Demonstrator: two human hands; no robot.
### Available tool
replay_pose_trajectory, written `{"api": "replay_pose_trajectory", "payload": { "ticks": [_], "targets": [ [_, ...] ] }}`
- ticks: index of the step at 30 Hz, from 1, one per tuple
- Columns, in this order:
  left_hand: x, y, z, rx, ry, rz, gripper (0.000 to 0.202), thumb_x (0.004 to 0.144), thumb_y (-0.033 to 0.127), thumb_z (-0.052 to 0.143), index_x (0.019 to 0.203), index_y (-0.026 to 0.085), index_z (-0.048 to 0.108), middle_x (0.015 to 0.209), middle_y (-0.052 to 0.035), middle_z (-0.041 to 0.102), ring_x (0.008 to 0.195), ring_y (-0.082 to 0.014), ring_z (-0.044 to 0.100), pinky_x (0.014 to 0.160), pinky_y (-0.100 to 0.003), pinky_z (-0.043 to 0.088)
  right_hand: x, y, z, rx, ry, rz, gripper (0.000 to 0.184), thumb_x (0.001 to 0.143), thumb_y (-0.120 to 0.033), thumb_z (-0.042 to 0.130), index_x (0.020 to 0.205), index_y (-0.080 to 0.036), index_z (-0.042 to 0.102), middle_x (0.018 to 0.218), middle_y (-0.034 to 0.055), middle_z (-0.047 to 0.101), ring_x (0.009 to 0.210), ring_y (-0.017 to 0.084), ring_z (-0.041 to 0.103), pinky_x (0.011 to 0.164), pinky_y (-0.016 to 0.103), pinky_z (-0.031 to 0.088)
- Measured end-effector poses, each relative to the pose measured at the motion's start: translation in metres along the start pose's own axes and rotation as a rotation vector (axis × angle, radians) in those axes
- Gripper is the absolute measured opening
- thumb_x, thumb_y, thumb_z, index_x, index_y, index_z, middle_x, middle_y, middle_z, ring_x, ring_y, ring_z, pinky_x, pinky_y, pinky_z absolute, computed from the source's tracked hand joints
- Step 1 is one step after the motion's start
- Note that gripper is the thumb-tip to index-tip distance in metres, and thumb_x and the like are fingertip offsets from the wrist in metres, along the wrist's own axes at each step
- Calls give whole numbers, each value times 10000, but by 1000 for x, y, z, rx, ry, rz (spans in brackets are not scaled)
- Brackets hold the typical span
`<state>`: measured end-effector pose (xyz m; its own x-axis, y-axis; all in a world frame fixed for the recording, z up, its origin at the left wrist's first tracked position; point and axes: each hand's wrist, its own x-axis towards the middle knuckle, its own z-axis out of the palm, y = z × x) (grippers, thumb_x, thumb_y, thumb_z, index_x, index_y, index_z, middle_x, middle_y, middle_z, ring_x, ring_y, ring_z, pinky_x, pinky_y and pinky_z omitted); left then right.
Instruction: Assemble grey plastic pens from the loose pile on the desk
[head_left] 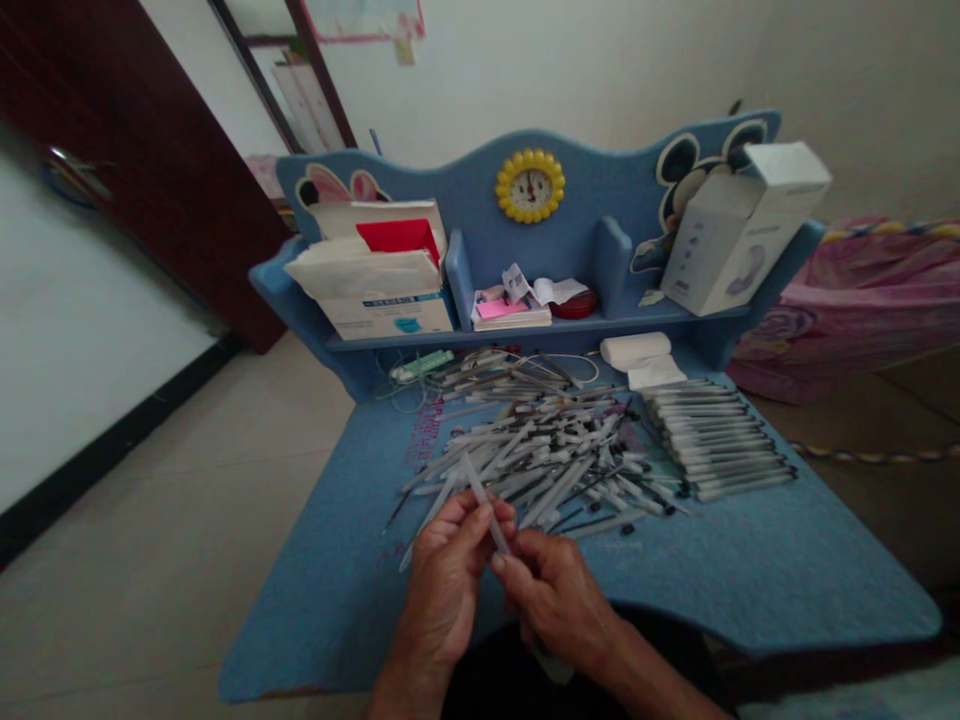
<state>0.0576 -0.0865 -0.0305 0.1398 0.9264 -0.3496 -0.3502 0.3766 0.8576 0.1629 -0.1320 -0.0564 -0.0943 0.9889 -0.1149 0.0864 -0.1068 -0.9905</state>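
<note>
A translucent white pen barrel [475, 480] slants up between both hands, just above the near edge of the desk. My left hand [448, 565] pinches its middle between thumb and fingers. At its lower end, my right hand [564, 597] is closed, thumb against the barrel; its fingertips are partly hidden. Beyond the hands spreads a loose pile of pen parts [547, 455], with pale barrels, dark thin refills and small black caps or plugs. To the right, pens with dark ends lie side by side in a neat stack [724, 450]. Something pale shows below my right hand, too dim to name.
The blue desk [315, 600] has a raised shelf at the back. On it stand a mask box with papers [390, 310], a small stack of notes [514, 318] and a white box [739, 245]. A white roll [636, 350] and a cable [592, 365] lie below the shelf.
</note>
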Motion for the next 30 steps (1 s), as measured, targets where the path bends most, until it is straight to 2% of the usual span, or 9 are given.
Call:
{"api": "replay_pose_trajectory", "payload": {
  "ticks": [4, 11, 16, 18, 20, 22, 24, 26, 30],
  "targets": [
    [8, 12, 4, -151, 20, -45, 194, 694, 250, 659, 826, 119, 603, 670, -40, 635, 538, -130, 582, 530, -256, 499, 1, -8, 7, -71, -39, 14, 319, 873, -323, 383, 601, -170, 454, 469, -36, 479, 380, 65, 450, 375, 152, 290],
    [23, 24, 15, -338, 70, 101, 67, 727, 158, 605, 713, 104, 567, 528, 27, 495, 397, -49, 423, 341, -139, 342, 11, -24, 14, -247, 50, -102, 326, 904, -298, 332, 630, -182, 464, 430, -51, 461, 377, 64, 431, 421, 168, 288],
    [32, 25, 17, -371, 77, 65, 73, 760, 142, 561, 694, 114, 547, 511, 34, 478, 371, -42, 400, 324, -135, 306, 13, -30, 18, -272, 114, -79, 338, 904, -289, 312, 633, -184, 484, 413, -50, 448, 394, 80, 415, 437, 186, 282],
    [40, 38, 12, -388, 157, 141, 111, 775, 142, 546, 667, 128, 522, 489, 49, 457, 356, -33, 377, 321, -125, 284, 5, -22, 26, -266, 80, -54, 346, 896, -281, 312, 608, -188, 479, 420, -46, 449, 400, 85, 403, 430, 193, 272],
    [51, 60, 2, -420, 363, 363, 192, 803, 145, 499, 613, 144, 475, 447, 73, 403, 325, -16, 322, 316, -107, 243, -5, -9, 33, -262, -6, -56, 349, 871, -289, 351, 551, -191, 450, 433, -44, 440, 420, 87, 399, 429, 198, 265],
    [61, 83, -7, -392, 425, 506, 234, 809, 143, 456, 575, 147, 443, 423, 83, 359, 314, -7, 294, 327, -102, 226, -14, 2, 33, -270, -29, -82, 358, 835, -319, 411, 501, -189, 395, 457, -48, 417, 455, 87, 396, 443, 199, 263],
    [70, 97, -14, -225, 307, 586, 153, 774, 199, 509, 635, 137, 498, 466, 69, 417, 348, -19, 347, 344, -118, 252, -17, 7, 21, -289, 61, -23, 372, 886, -336, 325, 549, -196, 398, 471, -50, 399, 466, 89, 390, 455, 199, 272],
    [77, 97, -20, 79, 173, 490, 172, 733, 303, 557, 699, 136, 533, 512, 49, 475, 379, -46, 400, 356, -148, 305, -14, 5, -1, -390, 170, -67, 367, 892, -378, 337, 589, -197, 436, 494, -46, 409, 480, 97, 402, 481, 208, 291],
    [95, 79, -46, 873, 204, 362, 269, 749, 402, 475, 678, 152, 547, 554, 10, 549, 422, -92, 481, 414, -208, 398, -7, 9, -53, -690, 285, -110, 337, 890, -407, 365, 732, -205, 582, 570, 1, 585, 521, 138, 532, 519, 233, 334]
  ]
}}
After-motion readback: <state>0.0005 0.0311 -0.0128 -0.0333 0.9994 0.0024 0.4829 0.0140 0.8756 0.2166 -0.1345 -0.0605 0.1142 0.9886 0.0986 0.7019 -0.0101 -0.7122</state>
